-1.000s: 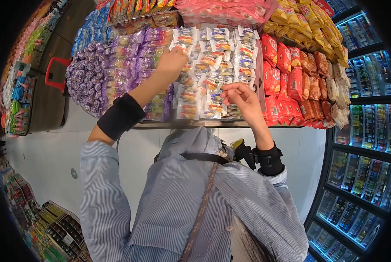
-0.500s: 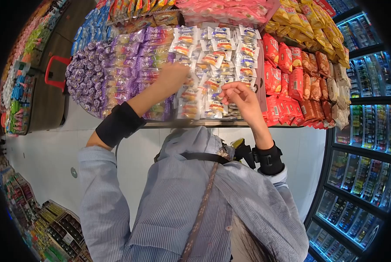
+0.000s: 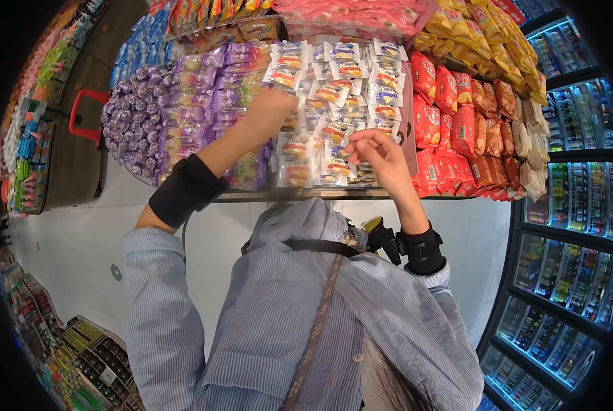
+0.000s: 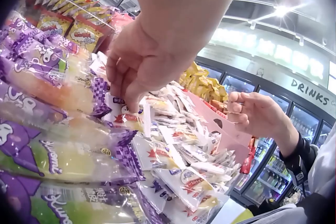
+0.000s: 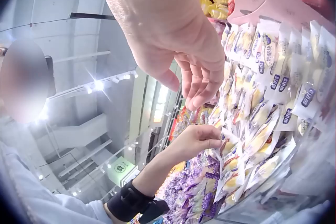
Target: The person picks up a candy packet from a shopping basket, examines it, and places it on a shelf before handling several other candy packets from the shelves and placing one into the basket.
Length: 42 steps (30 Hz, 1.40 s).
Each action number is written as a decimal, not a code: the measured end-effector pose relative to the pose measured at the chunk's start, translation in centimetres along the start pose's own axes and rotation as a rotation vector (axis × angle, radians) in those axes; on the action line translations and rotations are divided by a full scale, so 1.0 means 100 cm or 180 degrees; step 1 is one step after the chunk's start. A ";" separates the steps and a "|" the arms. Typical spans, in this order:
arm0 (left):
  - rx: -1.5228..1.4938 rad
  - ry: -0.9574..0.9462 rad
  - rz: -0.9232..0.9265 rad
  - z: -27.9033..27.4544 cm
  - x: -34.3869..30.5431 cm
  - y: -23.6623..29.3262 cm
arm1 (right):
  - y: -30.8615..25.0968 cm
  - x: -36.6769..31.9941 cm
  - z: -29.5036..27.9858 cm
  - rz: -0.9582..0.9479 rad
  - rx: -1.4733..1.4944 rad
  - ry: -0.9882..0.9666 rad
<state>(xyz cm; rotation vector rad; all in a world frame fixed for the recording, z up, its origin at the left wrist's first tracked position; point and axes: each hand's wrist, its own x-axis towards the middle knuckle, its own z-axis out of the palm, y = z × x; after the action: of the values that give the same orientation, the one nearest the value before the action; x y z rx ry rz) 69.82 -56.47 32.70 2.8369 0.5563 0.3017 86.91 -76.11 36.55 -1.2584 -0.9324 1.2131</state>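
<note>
The left hand (image 3: 272, 104) has its grip closed narrowly: thumb and fingertips pinch the top edge of one white snack packet (image 4: 131, 120). That packet lies in the heap of white snack packets (image 3: 347, 75), on its left side, just beside the purple packs (image 3: 203, 82). The hand comes down on it from above, with the fingers pointing into the pile.

The right hand (image 3: 378, 152) hovers over the near right part of the same heap. Its grip is empty, the fingers loosely curled and hanging down, clear of the packets beneath. The two hands are near each other but apart, with packets between them.

The white packets fill the middle section of the display surface (image 3: 306, 195) and overlap in slanting rows. A pink cardboard divider (image 5: 273, 6) stands along their right side. Beyond it are red chip bags (image 3: 443, 109), and further back yellow bags (image 3: 491, 34). Left of the purple packs lies a mound of small round purple pouches (image 3: 131, 116), and pink packs (image 3: 347, 14) sit at the far end.

Each forearm wears a black wrist band (image 3: 186, 186) below a striped shirt sleeve. Lit drinks coolers (image 3: 573, 205) line the right side, and a red handle (image 3: 80, 113) shows at the left of the display.
</note>
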 end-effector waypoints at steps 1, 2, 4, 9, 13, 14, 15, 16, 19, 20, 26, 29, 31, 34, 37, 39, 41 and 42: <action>0.0074 -0.0016 0.0019 -0.005 0.001 0.002 | 0.000 0.000 -0.001 -0.0001 -0.0010 0.0018; 0.0147 -0.0031 0.0038 -0.009 0.002 0.004 | 0.000 -0.001 -0.001 -0.0003 -0.0020 0.0036; 0.0242 0.0002 0.0130 -0.003 0.001 0.000 | 0.002 -0.002 -0.003 -0.0010 -0.0030 0.0054; -0.0157 -0.0019 -0.0139 -0.004 0.000 0.007 | 0.004 -0.004 -0.005 0.0003 0.0013 0.0075; 0.0078 -0.0115 -0.0047 -0.009 0.000 0.011 | 0.006 -0.003 -0.006 0.0003 0.0008 0.0064; 0.0173 -0.0171 -0.0010 -0.009 0.000 0.011 | 0.007 -0.003 -0.006 0.0000 0.0013 0.0066; 0.0235 -0.0143 0.0017 -0.008 0.000 0.010 | 0.007 -0.003 -0.006 -0.0004 0.0017 0.0066; 0.0297 -0.0115 0.0043 -0.006 -0.001 0.008 | 0.007 -0.003 -0.006 -0.0010 0.0012 0.0064; 0.0336 0.0265 0.0153 -0.010 -0.003 0.014 | 0.006 -0.003 -0.007 -0.0040 -0.0013 0.0102; 0.0323 0.0441 0.0199 -0.011 -0.002 0.018 | 0.006 -0.004 -0.007 -0.0059 -0.0027 0.0144; -0.0366 0.0336 0.0992 0.006 0.018 0.045 | -0.001 -0.006 -0.009 -0.0161 0.0169 0.0460; -0.0640 0.0323 0.1164 0.020 0.024 0.048 | -0.002 -0.008 -0.011 -0.0185 0.0141 0.0510; -0.0588 0.0228 0.1121 0.016 0.024 0.052 | -0.001 -0.010 -0.012 -0.0166 0.0150 0.0546; -0.0483 0.0200 0.1191 0.016 0.022 0.056 | 0.002 -0.013 -0.012 -0.0150 0.0181 0.0564; -0.0432 0.0242 0.1224 0.018 0.022 0.058 | 0.006 -0.013 -0.012 -0.0166 0.0171 0.0517; -0.0439 0.0372 0.1225 0.017 0.022 0.059 | 0.007 -0.012 -0.013 -0.0172 0.0150 0.0484; -0.0455 0.0597 0.1235 0.014 0.022 0.060 | 0.005 -0.013 -0.012 -0.0174 0.0148 0.0484; -0.0487 0.0740 0.1128 0.009 0.022 0.063 | 0.004 -0.013 -0.012 -0.0175 0.0147 0.0485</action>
<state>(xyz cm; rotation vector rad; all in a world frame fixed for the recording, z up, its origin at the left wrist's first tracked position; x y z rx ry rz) 74.21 -61.46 33.88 2.7541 0.0597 0.7113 87.82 -77.67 36.15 -1.2618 -0.8181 1.0743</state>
